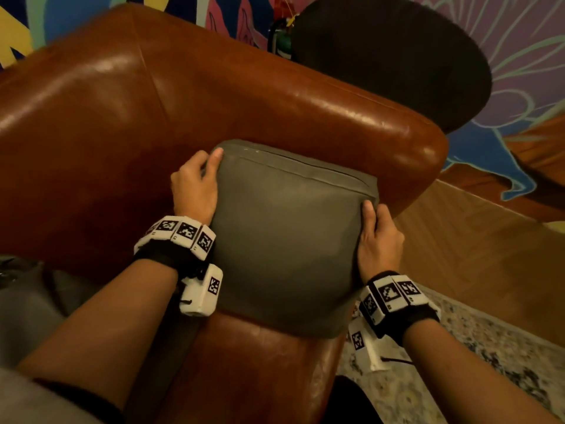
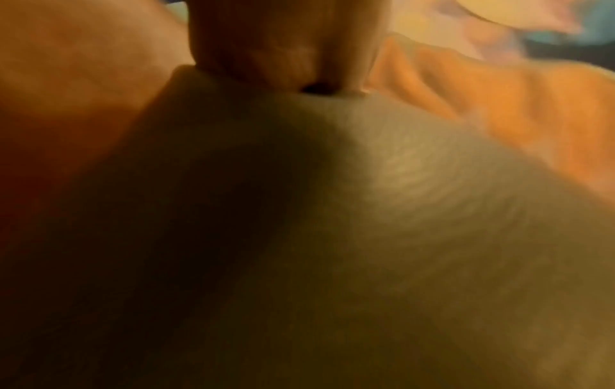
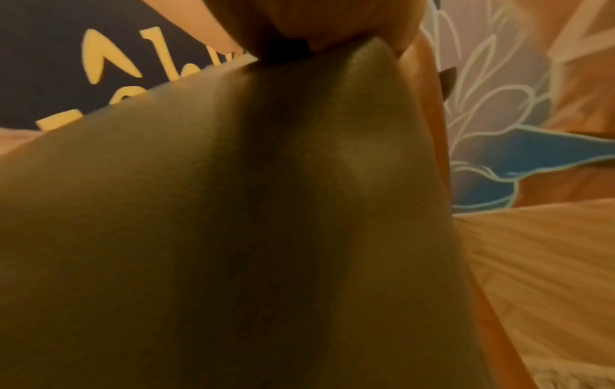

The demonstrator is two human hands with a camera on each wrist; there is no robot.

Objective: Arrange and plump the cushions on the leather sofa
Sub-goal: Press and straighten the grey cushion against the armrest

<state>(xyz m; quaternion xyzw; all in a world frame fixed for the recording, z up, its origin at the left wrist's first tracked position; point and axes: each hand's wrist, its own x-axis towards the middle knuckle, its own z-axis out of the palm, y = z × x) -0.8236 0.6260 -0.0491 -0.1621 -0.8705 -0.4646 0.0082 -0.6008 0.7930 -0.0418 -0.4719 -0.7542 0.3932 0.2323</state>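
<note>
Grey cushion (image 1: 287,240), one; two hands.

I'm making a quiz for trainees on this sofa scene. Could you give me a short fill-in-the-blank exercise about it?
1. The square grey fabric cushion stands on the brown ____ sofa.
2. The left hand and right hand grip the cushion by its two ____ corners.
3. The floor beside the sofa is made of ____.

Missing words: leather; upper; wood
</note>
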